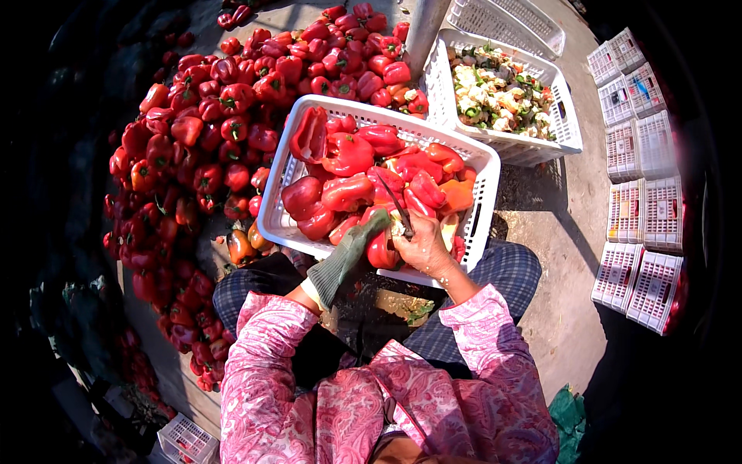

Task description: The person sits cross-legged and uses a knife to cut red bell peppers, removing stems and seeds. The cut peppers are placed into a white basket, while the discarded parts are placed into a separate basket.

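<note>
A white slatted crate (495,182) in front of me, over my lap, holds cut red bell pepper pieces (348,155) with hollow insides showing. At its near edge my left hand (345,259), in a grey-green knit glove, grips a red bell pepper (382,252). My bare right hand (425,246) is closed around a knife (393,199) whose narrow dark blade points up and to the left. Both hands meet at the pepper, where a pale core part shows between them. The knife's handle is hidden in my fist.
A large heap of whole red peppers (209,147) spreads over the floor at left and behind the crate. Beyond it at right, another white crate (568,124) holds pale cores and green stems, beside a metal post (425,35). Stacked crates (641,209) line the far right.
</note>
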### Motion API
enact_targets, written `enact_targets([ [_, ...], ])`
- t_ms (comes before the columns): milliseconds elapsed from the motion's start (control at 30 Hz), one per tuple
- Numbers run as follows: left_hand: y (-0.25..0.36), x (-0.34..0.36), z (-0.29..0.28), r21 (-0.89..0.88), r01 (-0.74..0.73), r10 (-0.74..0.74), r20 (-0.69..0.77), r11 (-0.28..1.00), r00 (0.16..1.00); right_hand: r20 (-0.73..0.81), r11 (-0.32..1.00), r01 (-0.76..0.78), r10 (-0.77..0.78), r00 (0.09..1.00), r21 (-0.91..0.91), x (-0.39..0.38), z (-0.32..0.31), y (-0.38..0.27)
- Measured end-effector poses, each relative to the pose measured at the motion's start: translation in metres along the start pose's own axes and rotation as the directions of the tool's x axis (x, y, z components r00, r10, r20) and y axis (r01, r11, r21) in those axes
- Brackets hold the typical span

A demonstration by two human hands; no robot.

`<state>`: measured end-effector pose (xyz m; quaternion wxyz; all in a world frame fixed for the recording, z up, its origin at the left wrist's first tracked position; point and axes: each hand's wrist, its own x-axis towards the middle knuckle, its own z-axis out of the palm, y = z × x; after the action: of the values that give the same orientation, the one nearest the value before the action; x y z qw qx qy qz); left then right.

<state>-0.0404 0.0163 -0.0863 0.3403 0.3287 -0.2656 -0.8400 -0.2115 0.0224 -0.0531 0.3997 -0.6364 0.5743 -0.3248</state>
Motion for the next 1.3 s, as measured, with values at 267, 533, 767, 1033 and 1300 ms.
enact_targets([
  [267, 0.030, -0.008, 0.047, -0.379, 0.009, -0.117, -0.263, 0.925, 0.958, -0.399, 0.956, -0.122, 0.225, 0.889, 0.268, 0.033, -0.011, 0.028],
  [533, 0.057, -0.014, -0.012, 0.970, 0.202, 0.265, -0.161, -0.137, 0.951, -0.242, 0.414, -0.047, 0.614, 0.751, 0.909, 0.095, -0.092, 0.043],
  [767, 0.115, -0.053, -0.017, 0.992, 0.008, 0.366, 0.040, -0.128, 0.930, -0.523, 0.794, -0.051, 0.447, 0.726, 0.606, 0.143, -0.188, 0.115],
  [1033, 0.191, -0.121, -0.281, 0.762, 0.644, 0.688, -0.505, 0.071, 0.521, -0.189, 0.678, -0.368, 0.599, 0.778, 0.637, 0.085, -0.080, 0.063],
  [1300, 0.155, -0.017, -0.466, 0.483, 0.693, 0.541, -0.826, 0.535, 0.157, -0.107, 0.684, -0.488, 0.632, 0.767, 0.541, 0.056, -0.010, 0.031],
])
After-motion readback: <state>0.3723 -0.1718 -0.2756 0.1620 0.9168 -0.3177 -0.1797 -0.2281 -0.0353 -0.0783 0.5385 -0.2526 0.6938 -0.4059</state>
